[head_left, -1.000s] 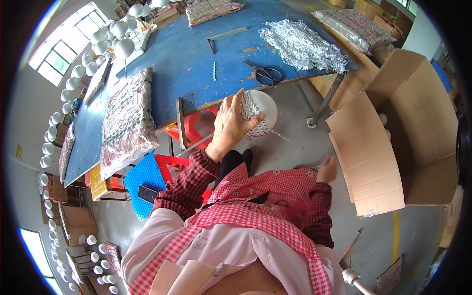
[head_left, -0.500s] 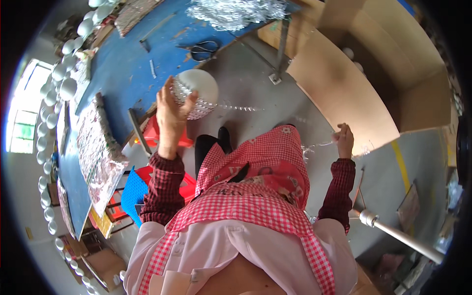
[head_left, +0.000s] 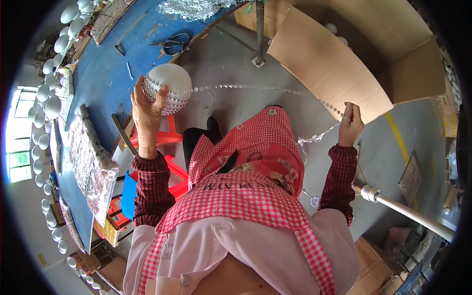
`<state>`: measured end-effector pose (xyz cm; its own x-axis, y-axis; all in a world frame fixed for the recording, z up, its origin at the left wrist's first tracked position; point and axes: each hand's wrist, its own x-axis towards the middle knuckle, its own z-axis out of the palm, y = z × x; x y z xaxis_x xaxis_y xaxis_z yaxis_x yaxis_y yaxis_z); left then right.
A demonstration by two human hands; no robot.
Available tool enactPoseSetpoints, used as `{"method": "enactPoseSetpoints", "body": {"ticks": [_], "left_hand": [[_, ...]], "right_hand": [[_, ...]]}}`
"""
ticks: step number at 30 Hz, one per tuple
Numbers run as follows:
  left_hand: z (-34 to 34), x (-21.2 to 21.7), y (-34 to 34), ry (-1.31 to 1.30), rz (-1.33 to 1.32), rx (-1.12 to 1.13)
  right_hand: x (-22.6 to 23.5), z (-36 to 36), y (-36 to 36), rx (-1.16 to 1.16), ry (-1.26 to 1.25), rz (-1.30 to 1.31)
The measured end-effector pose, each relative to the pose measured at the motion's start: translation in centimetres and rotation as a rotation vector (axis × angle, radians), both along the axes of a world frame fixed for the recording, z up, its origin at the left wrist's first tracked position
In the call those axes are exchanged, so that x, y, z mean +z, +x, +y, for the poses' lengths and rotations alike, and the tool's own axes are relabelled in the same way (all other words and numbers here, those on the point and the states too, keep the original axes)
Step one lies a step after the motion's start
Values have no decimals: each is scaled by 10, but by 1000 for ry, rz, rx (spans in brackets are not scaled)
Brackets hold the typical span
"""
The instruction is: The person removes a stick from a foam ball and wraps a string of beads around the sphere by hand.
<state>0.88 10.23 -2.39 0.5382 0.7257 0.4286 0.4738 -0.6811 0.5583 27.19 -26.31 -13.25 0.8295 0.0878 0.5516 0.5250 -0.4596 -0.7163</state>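
My left hand (head_left: pixel 147 108) is wrapped round a white ball (head_left: pixel 173 78) at the near edge of the blue table. Rows of shiny silver beads cover the ball's lower left part, under my thumb and fingers. From the ball a bead strand (head_left: pixel 236 86) runs right through the air in a shallow arc. Its other end is pinched in the fingers of my right hand (head_left: pixel 351 124), out beside the cardboard box. Below that hand a loose length of the strand (head_left: pixel 312 139) hangs down beside my red checked apron (head_left: pixel 255 196).
On the blue table (head_left: pixel 110 61) lie black-handled scissors (head_left: pixel 172 44) and a heap of silver strands (head_left: pixel 194 7). An open cardboard box (head_left: pixel 329 64) with white balls inside stands at the far right. A red stool (head_left: pixel 169 132) is below the table; a pale pole (head_left: pixel 413 216) juts in at right.
The bead strand, slack and coiled near the ball before, now stretches between my hands. The ball has turned slightly and moved left in view; my right hand is slightly higher.
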Motion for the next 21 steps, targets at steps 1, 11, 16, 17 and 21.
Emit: {"method": "enactPoseSetpoints", "body": {"ticks": [1,11,16,17,21], "left_hand": [[0,0,-1,25,15,-10],[-5,-11,-9,-127,-164,-133],[-3,-14,-10,-11,-132,-109],[-4,-15,-9,-2,-123,-112],[-10,-9,-7,58,-82,-100]], "right_hand": [[-2,-3,3,20,-111,49],[16,-2,-26,165,-265,-35],[10,8,-28,222,-417,164],[19,7,-33,201,-269,102],[23,2,-29,298,-359,48]]}}
